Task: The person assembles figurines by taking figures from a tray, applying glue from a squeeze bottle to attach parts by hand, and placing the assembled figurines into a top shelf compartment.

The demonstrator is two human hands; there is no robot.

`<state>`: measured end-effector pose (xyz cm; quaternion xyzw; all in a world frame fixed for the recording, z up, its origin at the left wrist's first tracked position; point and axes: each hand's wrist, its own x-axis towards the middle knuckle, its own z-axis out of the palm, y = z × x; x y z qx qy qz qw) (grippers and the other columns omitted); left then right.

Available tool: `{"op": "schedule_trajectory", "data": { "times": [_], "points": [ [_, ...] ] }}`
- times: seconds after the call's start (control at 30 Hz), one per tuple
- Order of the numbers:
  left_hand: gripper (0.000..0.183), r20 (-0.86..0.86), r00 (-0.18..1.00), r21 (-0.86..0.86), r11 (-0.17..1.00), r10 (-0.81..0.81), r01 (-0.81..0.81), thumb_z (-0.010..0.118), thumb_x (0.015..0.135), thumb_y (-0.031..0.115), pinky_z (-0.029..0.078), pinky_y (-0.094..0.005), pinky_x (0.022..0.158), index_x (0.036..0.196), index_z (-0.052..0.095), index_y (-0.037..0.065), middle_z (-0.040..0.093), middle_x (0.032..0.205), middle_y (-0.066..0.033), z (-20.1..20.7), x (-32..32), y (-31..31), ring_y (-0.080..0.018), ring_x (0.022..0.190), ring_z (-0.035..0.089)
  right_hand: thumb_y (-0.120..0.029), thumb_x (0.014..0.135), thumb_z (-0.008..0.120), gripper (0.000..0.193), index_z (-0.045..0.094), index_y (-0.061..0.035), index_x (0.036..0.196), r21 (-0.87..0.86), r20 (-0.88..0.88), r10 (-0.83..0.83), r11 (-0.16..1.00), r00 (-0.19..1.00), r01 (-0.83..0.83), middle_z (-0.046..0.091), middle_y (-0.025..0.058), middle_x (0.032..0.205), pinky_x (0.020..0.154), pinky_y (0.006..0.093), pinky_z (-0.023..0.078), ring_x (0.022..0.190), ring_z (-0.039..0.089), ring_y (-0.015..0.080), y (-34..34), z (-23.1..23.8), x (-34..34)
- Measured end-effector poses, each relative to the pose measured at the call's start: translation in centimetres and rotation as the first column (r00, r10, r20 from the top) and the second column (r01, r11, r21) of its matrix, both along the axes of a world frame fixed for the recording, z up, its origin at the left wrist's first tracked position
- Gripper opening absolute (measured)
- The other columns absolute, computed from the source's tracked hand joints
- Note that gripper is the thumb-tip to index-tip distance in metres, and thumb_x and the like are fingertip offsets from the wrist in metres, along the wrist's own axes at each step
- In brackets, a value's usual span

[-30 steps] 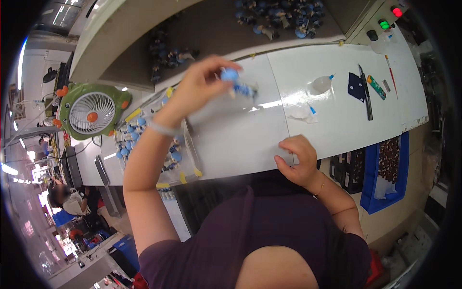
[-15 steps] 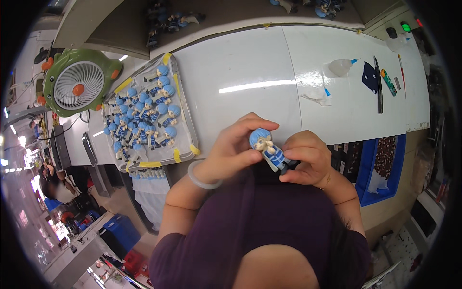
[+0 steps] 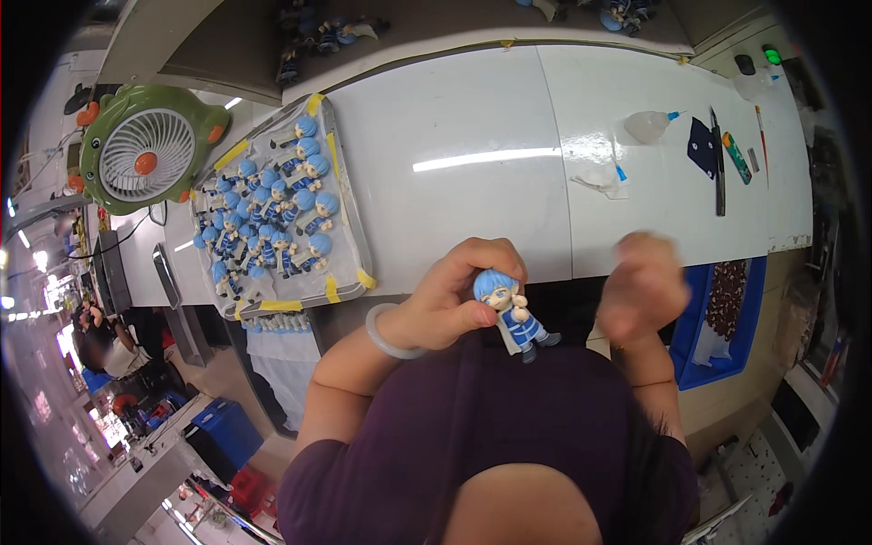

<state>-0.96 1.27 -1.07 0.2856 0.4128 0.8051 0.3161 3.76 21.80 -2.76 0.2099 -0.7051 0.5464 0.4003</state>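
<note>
My left hand point(image 3: 463, 295) grips a small blue-haired figurine point(image 3: 516, 320) by its head, between thumb and fingers. The figurine wears blue and white clothes and dark shoes, and its legs point down to the right, over my lap. My right hand point(image 3: 643, 286) is apart from it, near the table's front edge, smeared by motion, so its fingers cannot be made out. Many similar figurines point(image 3: 272, 218) lie crowded in a tray point(image 3: 359, 245) lined with white sheet and edged with yellow tape, left on the white table.
A green animal-shaped fan point(image 3: 150, 150) stands left of the tray. On the right lie a squeeze bottle point(image 3: 647, 125), a dark cloth point(image 3: 700, 150), a black pen-like tool point(image 3: 718, 173) and a thin brush point(image 3: 761, 136). A blue bin point(image 3: 690, 350) sits below the table; a shelf point(image 3: 409, 59) runs behind.
My right hand has let go of the figurine's legs and moved right and slightly up. My left hand, still holding the figurine, has come slightly nearer to me.
</note>
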Motion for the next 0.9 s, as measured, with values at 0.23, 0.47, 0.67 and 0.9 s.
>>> {"op": "schedule_trajectory", "data": {
  "times": [0.23, 0.47, 0.67, 0.9],
  "points": [
    [0.038, 0.283, 0.959, 0.004, 1.000, -0.022, 0.021, 0.054, 0.082, 0.029, 0.040, -0.0257, 0.070, 0.107, 0.038, 0.005, 0.046, 0.091, -0.0102, 0.1, 0.4, 0.4, -0.0144, 0.081, 0.047, -0.018, 0.071, 0.063, 0.055, 0.038, -0.0029, 0.117, 0.166, 0.533, -0.490, 0.860, 0.690, 0.482, 0.050, 0.0108, 0.099, 0.080, 0.0286, 0.036, 0.092, 0.047, 0.0190, 7.3, -1.0, -4.5],
    [0.035, 0.378, 0.919, 0.086, 0.992, -0.114, 0.088, 0.047, 0.085, 0.026, 0.042, -0.0278, 0.071, 0.111, 0.036, 0.005, 0.047, 0.095, -0.0136, 0.9, 0.6, 1.1, -0.0172, 0.087, 0.049, -0.018, 0.077, 0.059, 0.035, 0.050, -0.0003, 0.105, 0.292, 0.786, -0.348, 0.938, 0.511, 0.188, 0.053, 0.0076, 0.098, 0.076, 0.0254, 0.039, 0.088, 0.049, 0.0151, 9.0, -2.1, -6.2],
    [0.032, 0.164, 0.986, 0.048, 0.998, -0.038, 0.031, 0.044, 0.087, 0.026, 0.042, -0.0278, 0.070, 0.110, 0.035, 0.005, 0.047, 0.096, -0.0145, 0.3, 0.6, 0.2, -0.0173, 0.085, 0.050, -0.018, 0.080, 0.051, 0.035, 0.041, 0.0015, 0.108, -0.485, 0.697, 0.383, 0.875, 0.606, 0.005, 0.048, 0.0074, 0.097, 0.076, 0.0269, 0.039, 0.087, 0.050, 0.0156, 3.2, 2.7, -2.9],
    [0.030, 0.129, 0.992, -0.020, 1.000, 0.011, -0.008, 0.044, 0.087, 0.023, 0.041, -0.0274, 0.069, 0.109, 0.036, 0.005, 0.048, 0.095, -0.0136, 0.2, 0.7, -0.5, -0.0157, 0.084, 0.049, -0.013, 0.079, 0.052, 0.031, 0.039, -0.0014, 0.104, -0.195, 0.748, 0.288, 0.957, 0.597, -0.216, 0.047, 0.0067, 0.091, 0.078, 0.0262, 0.037, 0.085, 0.046, 0.0136, 1.2, 3.7, -0.4]
  ]
}}
